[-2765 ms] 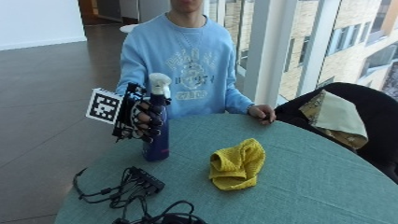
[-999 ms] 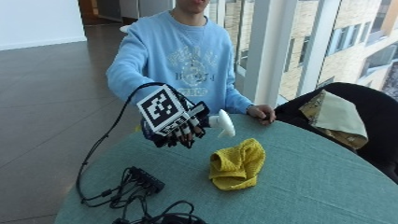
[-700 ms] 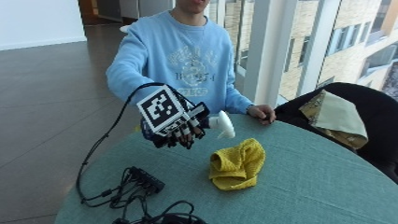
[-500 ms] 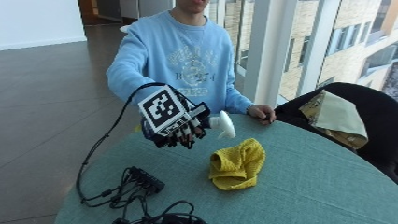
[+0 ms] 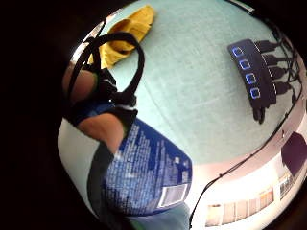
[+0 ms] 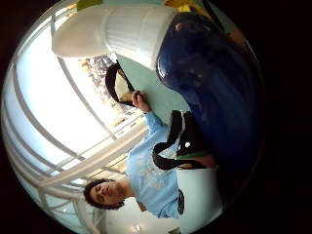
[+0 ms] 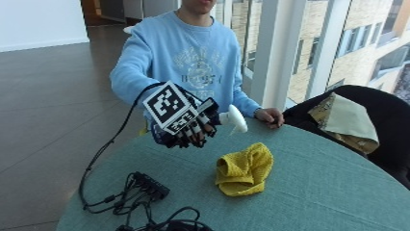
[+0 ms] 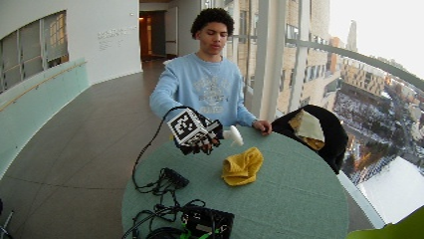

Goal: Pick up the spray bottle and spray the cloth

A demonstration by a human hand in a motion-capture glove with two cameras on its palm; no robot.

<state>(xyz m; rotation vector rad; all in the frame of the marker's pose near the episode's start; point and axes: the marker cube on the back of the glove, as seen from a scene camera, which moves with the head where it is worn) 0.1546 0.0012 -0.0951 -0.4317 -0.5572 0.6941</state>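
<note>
Over green table [image 7: 333, 187] — blue spray bottle [image 7: 232, 119], white nozzle, tipped sideways.

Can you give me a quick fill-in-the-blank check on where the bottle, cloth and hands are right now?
1. The gloved right hand holds the spray bottle tipped sideways above the ____.
2. The bottle's white nozzle points toward the ____ cloth.
3. The cloth lies crumpled on the green table, ____ from the bottle.
4. The person's bare hand rests at the table's ____.

Missing words: table; yellow; apart; edge
</note>
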